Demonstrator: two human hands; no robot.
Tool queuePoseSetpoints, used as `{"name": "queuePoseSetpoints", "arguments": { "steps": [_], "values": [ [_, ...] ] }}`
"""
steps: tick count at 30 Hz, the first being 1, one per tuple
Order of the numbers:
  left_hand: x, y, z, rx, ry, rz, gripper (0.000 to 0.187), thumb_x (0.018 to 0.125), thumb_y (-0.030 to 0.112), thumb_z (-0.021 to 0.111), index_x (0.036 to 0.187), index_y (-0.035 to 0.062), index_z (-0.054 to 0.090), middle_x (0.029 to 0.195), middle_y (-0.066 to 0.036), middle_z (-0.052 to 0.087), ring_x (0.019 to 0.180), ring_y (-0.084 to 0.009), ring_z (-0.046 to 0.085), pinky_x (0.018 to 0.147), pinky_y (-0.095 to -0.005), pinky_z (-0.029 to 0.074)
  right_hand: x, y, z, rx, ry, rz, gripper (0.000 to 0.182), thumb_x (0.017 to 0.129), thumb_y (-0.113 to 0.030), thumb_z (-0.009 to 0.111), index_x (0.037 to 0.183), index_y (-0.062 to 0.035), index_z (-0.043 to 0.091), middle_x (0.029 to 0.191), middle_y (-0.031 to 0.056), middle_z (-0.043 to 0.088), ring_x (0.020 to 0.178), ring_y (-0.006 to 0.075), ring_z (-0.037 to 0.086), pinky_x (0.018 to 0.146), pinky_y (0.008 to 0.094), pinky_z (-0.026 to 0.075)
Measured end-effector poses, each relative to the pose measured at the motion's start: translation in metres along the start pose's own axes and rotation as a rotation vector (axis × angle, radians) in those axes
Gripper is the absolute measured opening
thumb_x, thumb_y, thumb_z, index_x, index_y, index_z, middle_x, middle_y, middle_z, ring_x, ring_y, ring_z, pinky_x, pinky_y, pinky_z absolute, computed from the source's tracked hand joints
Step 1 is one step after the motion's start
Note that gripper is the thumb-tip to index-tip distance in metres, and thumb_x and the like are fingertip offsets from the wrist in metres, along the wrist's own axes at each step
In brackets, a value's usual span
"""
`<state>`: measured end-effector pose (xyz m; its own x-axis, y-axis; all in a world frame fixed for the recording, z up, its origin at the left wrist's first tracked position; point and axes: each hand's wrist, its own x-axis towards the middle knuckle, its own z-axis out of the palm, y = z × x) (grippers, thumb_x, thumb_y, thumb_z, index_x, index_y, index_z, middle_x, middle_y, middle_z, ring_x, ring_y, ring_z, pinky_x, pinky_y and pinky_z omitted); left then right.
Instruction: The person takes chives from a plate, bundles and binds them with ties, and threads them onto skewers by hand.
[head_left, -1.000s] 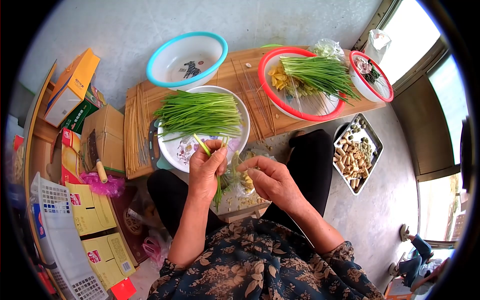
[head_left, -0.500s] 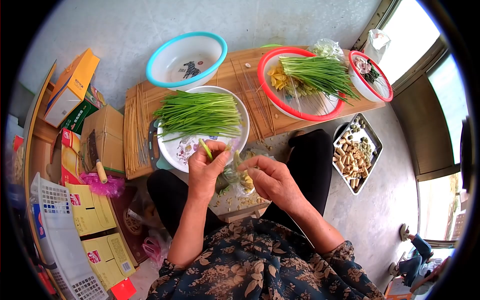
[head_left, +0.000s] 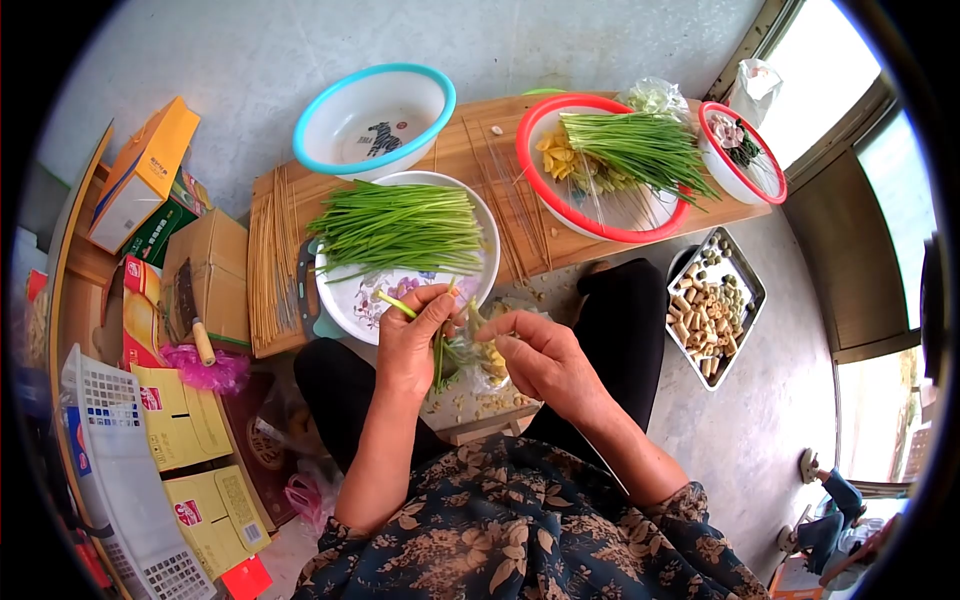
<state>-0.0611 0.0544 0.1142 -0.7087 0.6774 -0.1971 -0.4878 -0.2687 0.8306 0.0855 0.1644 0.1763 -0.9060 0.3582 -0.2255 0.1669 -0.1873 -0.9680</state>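
Note:
My left hand point(head_left: 412, 335) is closed on a few chives; a pale green chive stalk point(head_left: 397, 304) pokes out past the thumb, and green ends hang below the fingers. Close to its right, my right hand point(head_left: 540, 355) has thumb and forefinger pinched together; what lies between them is too small to make out. A thin pale line shows along the right forearm, perhaps a skewer. Just beyond the left hand, a white plate point(head_left: 488, 275) bears a pile of long green chives point(head_left: 400, 225). Clear plastic bags point(head_left: 490, 370) lie below and between the hands.
On the wooden table point(head_left: 505, 140) are bamboo skewers point(head_left: 270, 265), a blue-rimmed basin point(head_left: 340, 110) and a red-rimmed basin point(head_left: 640, 236) with more chives. A metal tray point(head_left: 755, 325) of skewered-size pieces sits right. A knife point(head_left: 200, 340) lies left by boxes. Another person's legs point(head_left: 840, 495) show lower right.
The chive stalk in my left hand has swung leftward and lower, and green ends now hang beneath that hand. My right hand has barely moved.

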Motion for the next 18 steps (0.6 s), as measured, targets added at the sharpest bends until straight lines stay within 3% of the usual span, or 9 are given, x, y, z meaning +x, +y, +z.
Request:
{"name": "queuePoseSetpoints", "arguments": {
  "steps": [18],
  "values": [
    [-0.0035, 0.0004, 0.0051, -0.016, 0.011, -0.004, 0.021, 0.085, 0.012, 0.070, 0.101, -0.0006, 0.065, 0.083, -0.003, 0.063, 0.068, -0.0130, 0.057, 0.062, -0.0245, 0.047, 0.0001, -0.0008, 0.0002, 0.002, -0.006, 0.011, 0.019, 0.096, -0.013, 0.049, 0.107, -0.0010, 0.059, 0.055, -0.0050, 0.042, 0.046, 0.0037, 0.038, 0.044, 0.0205, 0.031]
  ]
}}
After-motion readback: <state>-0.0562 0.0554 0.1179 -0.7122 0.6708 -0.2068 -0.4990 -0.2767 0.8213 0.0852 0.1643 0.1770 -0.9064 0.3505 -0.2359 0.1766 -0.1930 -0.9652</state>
